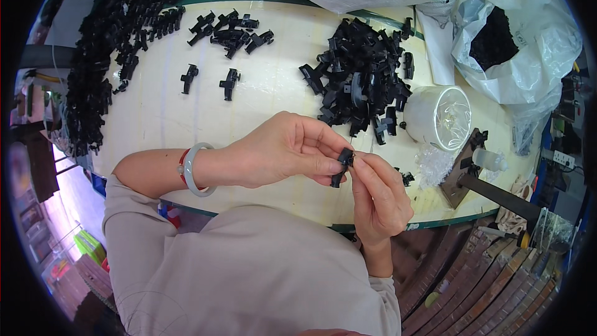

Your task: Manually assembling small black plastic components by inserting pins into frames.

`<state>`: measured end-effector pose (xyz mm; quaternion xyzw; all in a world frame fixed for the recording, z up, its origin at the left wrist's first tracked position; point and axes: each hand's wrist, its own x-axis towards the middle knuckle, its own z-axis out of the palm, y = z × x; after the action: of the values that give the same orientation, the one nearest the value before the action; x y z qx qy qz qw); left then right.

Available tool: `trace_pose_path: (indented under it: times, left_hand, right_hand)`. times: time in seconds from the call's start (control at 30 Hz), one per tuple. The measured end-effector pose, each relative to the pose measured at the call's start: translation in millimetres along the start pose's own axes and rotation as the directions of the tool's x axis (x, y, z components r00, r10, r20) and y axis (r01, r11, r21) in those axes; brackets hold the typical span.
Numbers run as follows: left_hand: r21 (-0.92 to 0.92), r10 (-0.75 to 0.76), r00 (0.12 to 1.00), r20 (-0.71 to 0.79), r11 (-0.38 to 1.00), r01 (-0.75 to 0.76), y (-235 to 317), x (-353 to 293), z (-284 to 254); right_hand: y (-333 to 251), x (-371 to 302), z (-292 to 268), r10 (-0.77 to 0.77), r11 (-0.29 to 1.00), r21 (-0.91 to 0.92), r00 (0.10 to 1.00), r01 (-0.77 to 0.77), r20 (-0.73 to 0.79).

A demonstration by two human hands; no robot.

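Left hand [267, 157] and right hand [384, 199] both pinch one small black part [337, 178]. A slack grip could drop it over the table edge [343, 228], six o'clock

Bright, even light washes the surface [161, 118], with faint glare. Fisheye distortion bows its edges; the corners fall black.

The parts pile [360, 78] lies left of the tub [421, 114].
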<state>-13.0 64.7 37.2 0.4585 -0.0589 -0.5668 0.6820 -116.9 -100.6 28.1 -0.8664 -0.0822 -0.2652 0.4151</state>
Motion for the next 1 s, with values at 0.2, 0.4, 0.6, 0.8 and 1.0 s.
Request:
trace_pose_path:
  times: [0.2,0.4,0.6,0.8,1.0]
  left_hand:
    - [0.015,0.003,1.000,-0.020,1.000,-0.003,-2.2,-2.4,0.4]
    - [0.108,0.056,0.987,-0.150,0.993,-0.040,-0.2,-12.1,-3.8]
    - [0.725,0.406,0.876,-0.260,0.681,-0.100,2.7,-29.5,-44.8]
    - [0.933,0.659,0.683,-0.315,0.348,0.094,9.6,-29.2,-42.8]
    - [0.966,0.716,0.671,0.196,-0.021,-0.259,6.5,-25.3,-17.1]
  right_hand:
    - [-2.5,-6.1,7.1,0.005,1.000,0.014,0.999,-0.004,-0.043]
    - [-6.6,-8.9,2.0,0.185,0.968,0.169,0.983,-0.185,0.018]
    - [14.8,-20.9,-49.1,0.329,0.903,-0.278,0.943,-0.328,-0.043]
    - [14.0,-13.7,-38.1,0.308,0.902,-0.371,0.931,-0.221,0.195]
    - [21.8,-8.6,-32.0,0.212,0.948,-0.288,0.946,-0.138,0.244]
